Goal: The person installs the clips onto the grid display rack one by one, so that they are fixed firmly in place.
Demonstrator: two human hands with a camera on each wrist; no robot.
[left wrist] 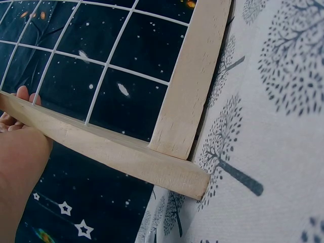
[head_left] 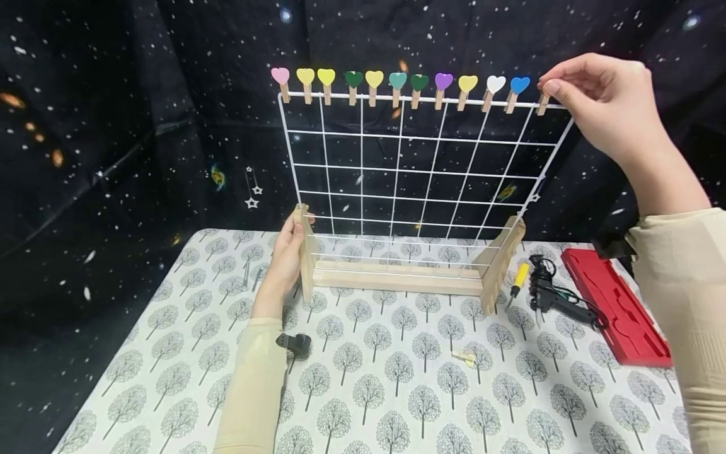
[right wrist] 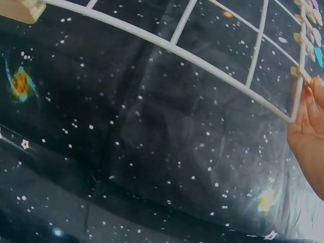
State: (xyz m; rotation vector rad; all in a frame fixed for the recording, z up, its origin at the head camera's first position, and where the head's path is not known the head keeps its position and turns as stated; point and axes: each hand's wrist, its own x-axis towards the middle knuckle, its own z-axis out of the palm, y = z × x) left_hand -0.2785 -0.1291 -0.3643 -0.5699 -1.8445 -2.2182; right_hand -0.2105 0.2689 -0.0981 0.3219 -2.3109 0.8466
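A white wire grid point(head_left: 421, 169) stands upright in a wooden stand point(head_left: 397, 280). Along its top bar sits a row of small wooden clothespins with colored hearts, among them a blue-heart one point(head_left: 519, 87) near the right end. At the top right corner my right hand point(head_left: 612, 104) pinches a clothespin point(head_left: 542, 106) that straddles the bar; its top is hidden by the fingers. My left hand point(head_left: 288, 252) grips the stand's left upright point(head_left: 307, 258). In the left wrist view, the fingers curl round that wooden upright point(left wrist: 101, 139).
On the tree-print tablecloth point(head_left: 363, 403) lies a small yellow-and-wood clothespin point(head_left: 465, 358). To the right are a yellow-handled screwdriver point(head_left: 518, 280), a black glue gun point(head_left: 558, 302) and a red tool tray point(head_left: 618, 309). A dark starry cloth point(head_left: 142, 126) hangs behind.
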